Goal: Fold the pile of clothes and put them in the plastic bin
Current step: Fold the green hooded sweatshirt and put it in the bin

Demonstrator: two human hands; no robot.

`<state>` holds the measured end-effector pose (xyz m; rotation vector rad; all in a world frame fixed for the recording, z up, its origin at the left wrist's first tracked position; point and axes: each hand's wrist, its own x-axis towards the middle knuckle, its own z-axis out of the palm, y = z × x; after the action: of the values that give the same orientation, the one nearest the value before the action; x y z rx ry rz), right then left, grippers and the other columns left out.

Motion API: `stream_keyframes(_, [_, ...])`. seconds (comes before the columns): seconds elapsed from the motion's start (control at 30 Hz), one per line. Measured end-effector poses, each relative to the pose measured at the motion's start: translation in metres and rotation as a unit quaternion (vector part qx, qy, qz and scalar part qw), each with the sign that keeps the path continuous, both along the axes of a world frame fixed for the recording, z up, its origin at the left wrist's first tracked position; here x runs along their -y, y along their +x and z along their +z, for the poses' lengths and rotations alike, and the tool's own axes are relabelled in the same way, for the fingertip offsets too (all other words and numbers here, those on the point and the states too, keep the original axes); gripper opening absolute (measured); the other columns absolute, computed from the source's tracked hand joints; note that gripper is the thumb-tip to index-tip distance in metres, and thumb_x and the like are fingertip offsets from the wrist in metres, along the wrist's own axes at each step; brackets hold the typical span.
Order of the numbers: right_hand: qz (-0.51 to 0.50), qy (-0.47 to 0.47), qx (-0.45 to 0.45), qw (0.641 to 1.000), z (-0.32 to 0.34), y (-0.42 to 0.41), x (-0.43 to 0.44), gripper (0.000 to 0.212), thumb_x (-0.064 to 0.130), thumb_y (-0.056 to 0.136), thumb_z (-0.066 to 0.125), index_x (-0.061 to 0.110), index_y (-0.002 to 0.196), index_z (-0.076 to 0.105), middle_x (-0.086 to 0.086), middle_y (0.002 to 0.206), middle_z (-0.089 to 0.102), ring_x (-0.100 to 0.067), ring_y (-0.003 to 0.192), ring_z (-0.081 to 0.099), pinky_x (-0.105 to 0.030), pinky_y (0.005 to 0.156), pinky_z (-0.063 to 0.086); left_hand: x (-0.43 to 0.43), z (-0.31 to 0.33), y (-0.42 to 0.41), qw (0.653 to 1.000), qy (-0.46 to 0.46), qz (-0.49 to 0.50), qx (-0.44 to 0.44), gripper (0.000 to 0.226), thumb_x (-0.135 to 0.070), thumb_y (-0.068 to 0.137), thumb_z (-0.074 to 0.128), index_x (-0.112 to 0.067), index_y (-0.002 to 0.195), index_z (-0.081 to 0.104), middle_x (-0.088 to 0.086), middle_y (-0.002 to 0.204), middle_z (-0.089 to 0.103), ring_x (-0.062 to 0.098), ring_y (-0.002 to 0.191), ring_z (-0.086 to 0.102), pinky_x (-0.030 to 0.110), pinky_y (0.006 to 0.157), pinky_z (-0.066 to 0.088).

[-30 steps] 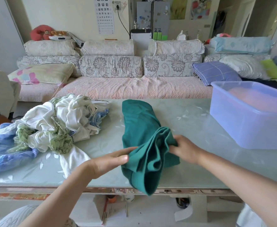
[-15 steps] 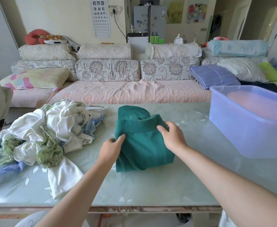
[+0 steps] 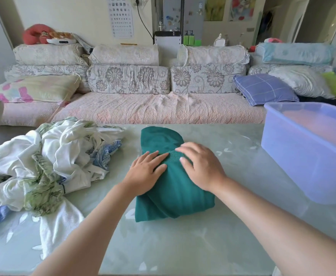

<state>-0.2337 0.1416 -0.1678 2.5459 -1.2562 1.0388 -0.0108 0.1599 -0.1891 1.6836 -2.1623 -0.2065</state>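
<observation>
Lying under both flat palms, the folded green garment [image 3: 175, 192] has left hand [image 3: 143, 174] and right hand [image 3: 201, 166] pressing it.

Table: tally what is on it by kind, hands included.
Folded teal knit garment: 1
Heap of unfolded white and green-patterned clothes: 1
Translucent lilac plastic bin: 1
Hands pressing flat on the garment, left hand, right hand: 2
Total: 5

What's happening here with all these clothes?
Someone is folding laundry. The left hand and the right hand press flat on a folded green sweater on the table. A messy pile of clothes lies to its left, not yet folded. The plastic bin stands to the right, and no clothes show in it.
</observation>
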Motion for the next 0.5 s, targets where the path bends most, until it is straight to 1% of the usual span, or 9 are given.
stream_keyframes(0.03, [0.025, 0.047, -0.034, 0.998, -0.001, 0.001, 0.002, 0.048, 0.043, 0.097, 0.044, 0.023, 0.138, 0.057, -0.002, 0.143, 0.054, -0.02, 0.13, 0.051, -0.039, 0.108, 0.041, 0.006, 0.0, 0.001, 0.999, 0.014, -0.002, -0.034, 0.053, -0.065, 0.095, 0.027, -0.05, 0.145, 0.033, -0.013, 0.152, 0.038, 0.016, 0.144, 0.028, 0.04, 0.119, 0.019])
stream_keyframes(0.1, [0.024, 0.193, -0.082, 0.978, -0.008, -0.002, 0.008, 0.056, 0.052, 0.101, 0.039, 0.031, 0.152, 0.037, 0.005, 0.159, 0.034, -0.012, 0.146, 0.031, -0.034, 0.119, 0.026, 0.015, 0.001, 0.003, 0.996, 0.042, -0.009, -0.08, 0.046, -0.057, 0.099, 0.035, -0.043, 0.143, 0.042, -0.01, 0.143, 0.048, 0.016, 0.137, 0.038, 0.04, 0.116, 0.025])
stream_keyframes(0.13, [0.017, 0.256, -0.078, 0.963, -0.012, -0.004, 0.012, 0.058, 0.053, 0.102, 0.039, 0.031, 0.155, 0.03, 0.007, 0.162, 0.029, -0.01, 0.148, 0.026, -0.032, 0.12, 0.022, 0.018, 0.001, 0.005, 0.994, 0.05, -0.006, -0.098, 0.045, -0.053, 0.1, 0.039, -0.038, 0.141, 0.047, -0.008, 0.14, 0.051, 0.016, 0.135, 0.04, 0.038, 0.116, 0.027])
stream_keyframes(0.17, [0.014, 0.291, -0.063, 0.955, -0.014, -0.006, 0.017, 0.06, 0.051, 0.102, 0.04, 0.03, 0.157, 0.027, 0.008, 0.162, 0.028, -0.01, 0.148, 0.025, -0.031, 0.12, 0.021, 0.021, 0.002, 0.007, 0.992, 0.047, 0.001, -0.12, 0.043, -0.051, 0.099, 0.044, -0.033, 0.137, 0.053, -0.006, 0.135, 0.054, 0.015, 0.132, 0.043, 0.036, 0.114, 0.029])
stream_keyframes(0.2, [0.009, 0.3, -0.046, 0.953, -0.014, -0.006, 0.021, 0.061, 0.05, 0.102, 0.042, 0.027, 0.156, 0.028, 0.006, 0.159, 0.031, -0.012, 0.147, 0.027, -0.031, 0.12, 0.022, 0.024, 0.004, 0.009, 0.989, 0.034, 0.008, -0.143, 0.039, -0.049, 0.098, 0.049, -0.029, 0.129, 0.061, -0.005, 0.128, 0.058, 0.015, 0.126, 0.047, 0.033, 0.111, 0.032])
stream_keyframes(0.27, [-0.006, 0.288, -0.024, 0.957, -0.01, -0.003, 0.029, 0.059, 0.049, 0.099, 0.05, 0.024, 0.151, 0.038, 0.0, 0.148, 0.042, -0.018, 0.141, 0.034, -0.036, 0.117, 0.026, 0.027, 0.009, 0.013, 0.983, 0.013, 0.02, -0.181, 0.026, -0.043, 0.095, 0.057, -0.024, 0.108, 0.07, -0.003, 0.113, 0.06, 0.012, 0.112, 0.052, 0.024, 0.099, 0.036])
stream_keyframes(0.33, [-0.011, 0.277, -0.011, 0.961, -0.006, 0.003, 0.033, 0.048, 0.044, 0.098, 0.055, 0.022, 0.14, 0.049, -0.004, 0.135, 0.051, -0.023, 0.132, 0.041, -0.037, 0.112, 0.03, 0.03, 0.012, 0.017, 0.981, 0.023, 0.031, -0.192, 0.018, -0.039, 0.093, 0.061, -0.023, 0.093, 0.069, -0.003, 0.102, 0.058, 0.012, 0.1, 0.053, 0.02, 0.084, 0.035])
stream_keyframes(0.43, [-0.024, 0.254, 0.005, 0.967, -0.005, 0.009, 0.043, 0.036, 0.038, 0.1, 0.053, 0.015, 0.127, 0.053, -0.006, 0.127, 0.055, -0.027, 0.124, 0.045, -0.037, 0.105, 0.033, 0.037, 0.021, 0.017, 0.981, 0.022, 0.033, -0.191, 0.022, -0.038, 0.093, 0.061, -0.018, 0.083, 0.064, -0.001, 0.084, 0.06, 0.014, 0.079, 0.054, 0.021, 0.064, 0.037])
stream_keyframes(0.5, [-0.048, 0.201, 0.02, 0.978, -0.004, 0.013, 0.05, 0.033, 0.037, 0.099, 0.054, 0.013, 0.122, 0.054, -0.007, 0.123, 0.056, -0.029, 0.12, 0.046, -0.038, 0.102, 0.033, 0.044, 0.027, 0.015, 0.975, -0.006, 0.057, -0.213, 0.024, -0.038, 0.095, 0.059, -0.017, 0.084, 0.059, 0.002, 0.077, 0.06, 0.014, 0.07, 0.052, 0.02, 0.06, 0.037])
